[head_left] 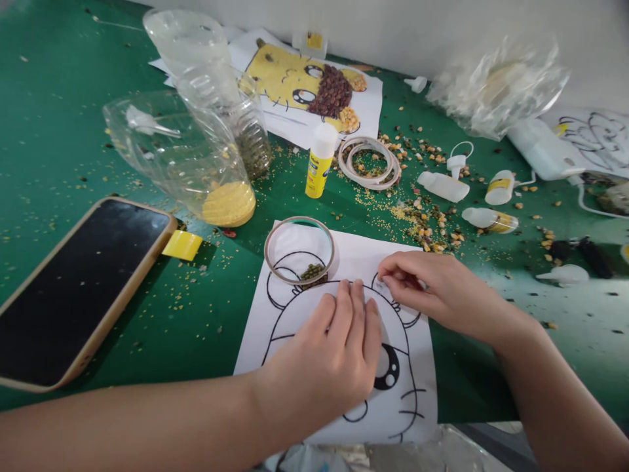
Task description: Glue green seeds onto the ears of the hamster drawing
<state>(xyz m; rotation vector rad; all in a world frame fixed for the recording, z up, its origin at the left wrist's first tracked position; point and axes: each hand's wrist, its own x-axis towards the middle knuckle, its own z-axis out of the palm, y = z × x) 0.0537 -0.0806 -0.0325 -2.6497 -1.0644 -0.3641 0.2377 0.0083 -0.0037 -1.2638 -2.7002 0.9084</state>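
A sheet of white paper with a printed black outline of a cartoon animal head lies on the green table. My left hand rests flat on the drawing, fingers stretched out over the forehead. At the ear outline on the right, my right hand has its thumb and fingers pinched together, touching or just above the paper; what they hold, if anything, is too small to make out. A thin ring, perhaps a tape roll, lies over the left ear. Small green beans are heaped inside its lower edge.
A phone lies at left, near a cut plastic bottle holding yellow grains. A glue stick stands behind the paper. Farther back are tape rings, scattered grains, small glue bottles and a decorated picture.
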